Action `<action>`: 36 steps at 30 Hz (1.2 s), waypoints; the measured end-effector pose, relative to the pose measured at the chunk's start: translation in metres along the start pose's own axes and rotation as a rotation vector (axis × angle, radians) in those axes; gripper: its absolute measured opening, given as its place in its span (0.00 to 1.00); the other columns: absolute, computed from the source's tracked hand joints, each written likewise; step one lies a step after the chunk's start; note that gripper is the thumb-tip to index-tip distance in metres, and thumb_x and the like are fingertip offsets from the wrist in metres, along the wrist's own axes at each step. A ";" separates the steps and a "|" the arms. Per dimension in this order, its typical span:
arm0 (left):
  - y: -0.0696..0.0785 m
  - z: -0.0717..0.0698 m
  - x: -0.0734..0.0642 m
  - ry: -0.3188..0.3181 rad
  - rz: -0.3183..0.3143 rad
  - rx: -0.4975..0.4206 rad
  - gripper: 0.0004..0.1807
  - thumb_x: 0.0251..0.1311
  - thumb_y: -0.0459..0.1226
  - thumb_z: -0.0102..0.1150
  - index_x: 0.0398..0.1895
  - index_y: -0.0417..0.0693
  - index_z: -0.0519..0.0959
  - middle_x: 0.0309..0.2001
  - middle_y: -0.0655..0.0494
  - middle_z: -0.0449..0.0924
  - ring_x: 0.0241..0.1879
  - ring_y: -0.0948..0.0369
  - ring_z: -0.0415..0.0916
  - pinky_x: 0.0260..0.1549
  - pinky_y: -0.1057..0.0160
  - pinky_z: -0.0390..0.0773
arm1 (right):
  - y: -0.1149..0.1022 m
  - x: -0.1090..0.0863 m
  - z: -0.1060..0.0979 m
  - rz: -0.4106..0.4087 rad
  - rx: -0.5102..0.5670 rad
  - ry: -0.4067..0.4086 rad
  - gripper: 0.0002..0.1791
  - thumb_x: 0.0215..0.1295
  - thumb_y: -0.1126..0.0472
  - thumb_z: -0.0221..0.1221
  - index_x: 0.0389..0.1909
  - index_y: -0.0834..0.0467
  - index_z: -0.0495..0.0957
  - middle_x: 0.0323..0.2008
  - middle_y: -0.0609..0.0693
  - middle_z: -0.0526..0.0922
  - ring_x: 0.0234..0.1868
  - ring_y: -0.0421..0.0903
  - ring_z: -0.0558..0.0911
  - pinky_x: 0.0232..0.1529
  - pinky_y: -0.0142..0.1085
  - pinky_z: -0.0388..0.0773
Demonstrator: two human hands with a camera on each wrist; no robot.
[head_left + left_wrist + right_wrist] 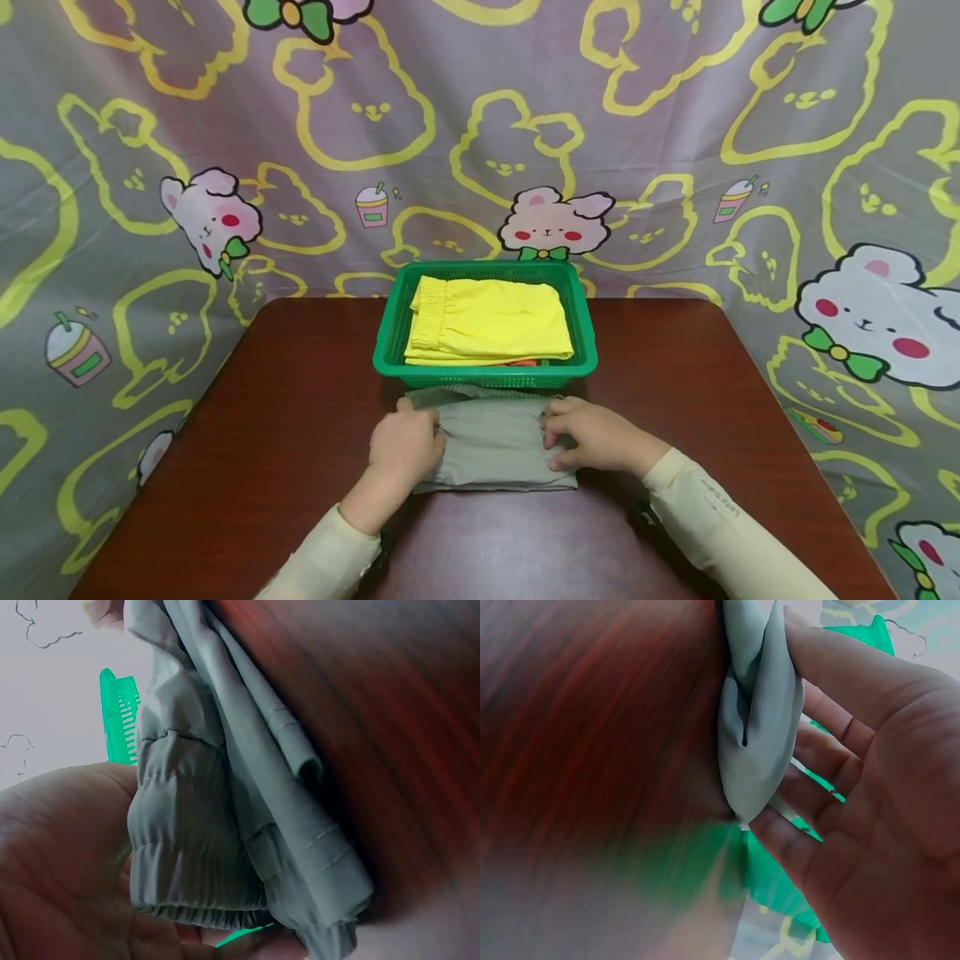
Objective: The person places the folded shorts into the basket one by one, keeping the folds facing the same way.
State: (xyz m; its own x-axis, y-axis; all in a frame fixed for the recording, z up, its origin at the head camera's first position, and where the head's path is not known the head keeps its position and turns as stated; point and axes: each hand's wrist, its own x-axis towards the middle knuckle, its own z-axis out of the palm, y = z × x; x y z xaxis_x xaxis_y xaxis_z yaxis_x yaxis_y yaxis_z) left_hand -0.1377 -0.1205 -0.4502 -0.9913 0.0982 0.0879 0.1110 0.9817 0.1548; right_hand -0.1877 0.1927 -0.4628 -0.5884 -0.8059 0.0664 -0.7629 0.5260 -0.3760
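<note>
Folded grey-green shorts, flat and rectangular, lie across the table just in front of the green basket. Their gathered elastic waistband shows at the left end in the left wrist view. My left hand grips that end, with its fingertips partly hidden by the cloth. At the opposite end my right hand holds the folded edge between thumb and fingers. In the right wrist view the fingers curve behind the layered cloth.
Behind the shorts stands a green perforated basket. Folded yellow shorts with a gathered waistband lie in it, and a bit of red cloth peeks out beneath them. A patterned curtain surrounds the brown table.
</note>
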 end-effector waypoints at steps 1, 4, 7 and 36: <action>0.001 0.000 0.000 0.011 0.005 0.000 0.11 0.56 0.40 0.67 0.19 0.52 0.77 0.33 0.40 0.74 0.18 0.48 0.74 0.14 0.52 0.73 | 0.001 -0.001 0.000 0.007 0.002 -0.003 0.12 0.55 0.48 0.76 0.33 0.45 0.82 0.47 0.40 0.78 0.53 0.42 0.75 0.52 0.38 0.77; 0.001 0.002 -0.001 0.036 0.017 0.000 0.13 0.56 0.41 0.68 0.18 0.52 0.76 0.31 0.41 0.73 0.18 0.48 0.73 0.14 0.52 0.72 | 0.002 -0.002 0.000 0.028 0.009 -0.014 0.12 0.55 0.48 0.76 0.34 0.44 0.82 0.48 0.40 0.78 0.54 0.43 0.75 0.53 0.38 0.77; 0.000 0.003 -0.001 0.047 0.019 -0.010 0.12 0.57 0.42 0.68 0.20 0.52 0.78 0.32 0.41 0.74 0.18 0.47 0.74 0.14 0.52 0.73 | 0.001 -0.002 0.000 0.043 0.010 -0.022 0.12 0.55 0.48 0.76 0.34 0.45 0.82 0.48 0.40 0.78 0.54 0.43 0.75 0.53 0.38 0.77; -0.068 -0.006 0.003 -0.274 0.116 -0.376 0.45 0.44 0.67 0.74 0.66 0.60 0.79 0.49 0.60 0.76 0.41 0.65 0.74 0.41 0.59 0.78 | -0.012 0.001 -0.001 0.239 0.100 0.054 0.06 0.63 0.52 0.71 0.35 0.44 0.83 0.49 0.41 0.81 0.54 0.43 0.78 0.51 0.40 0.80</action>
State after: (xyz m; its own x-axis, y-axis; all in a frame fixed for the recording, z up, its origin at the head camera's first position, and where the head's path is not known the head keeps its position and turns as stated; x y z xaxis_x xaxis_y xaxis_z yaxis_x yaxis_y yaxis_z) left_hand -0.1479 -0.1879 -0.4549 -0.9475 0.2927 -0.1287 0.1902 0.8397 0.5087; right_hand -0.1795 0.1862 -0.4575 -0.7641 -0.6450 0.0134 -0.5720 0.6677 -0.4765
